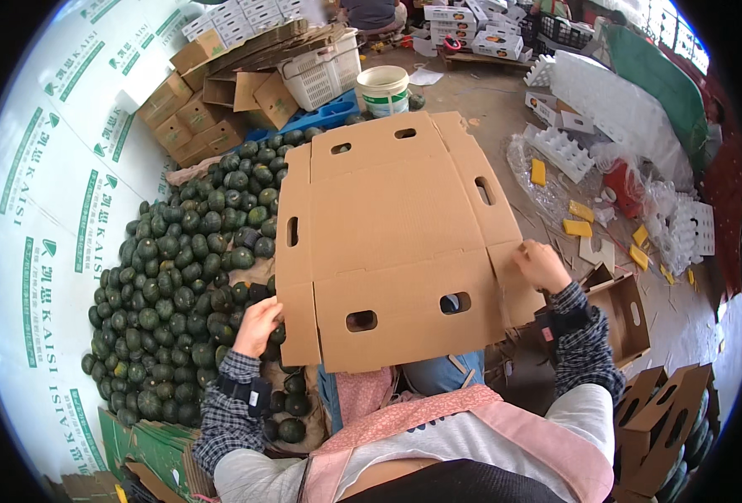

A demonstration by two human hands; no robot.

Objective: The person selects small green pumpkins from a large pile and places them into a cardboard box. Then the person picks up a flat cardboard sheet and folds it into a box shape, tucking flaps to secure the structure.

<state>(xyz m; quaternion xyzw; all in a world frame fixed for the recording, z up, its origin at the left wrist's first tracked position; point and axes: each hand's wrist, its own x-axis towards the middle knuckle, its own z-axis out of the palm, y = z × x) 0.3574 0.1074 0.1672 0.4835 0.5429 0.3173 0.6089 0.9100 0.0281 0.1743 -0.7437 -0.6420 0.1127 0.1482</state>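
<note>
In front of me is a large flat brown cardboard box blank (396,210), creased along its fold lines, with oval hand holes near its edges. My left hand (258,325) pinches its near left edge. On the opposite side, my right hand (542,267) is closed on the right edge flap, its fingertips partly hidden. The sheet lies unfolded and covers much of my legs. Just beyond my left hand spreads a big heap of round dark green squashes (170,310).
Beyond the heap, a white basket (320,75) and cardboard cartons (191,121) stand near a white bucket (383,88). Foam trays (563,153) and yellow pieces (578,227) litter the right floor. An empty box (618,318) and a filled carton (664,427) sit at my right.
</note>
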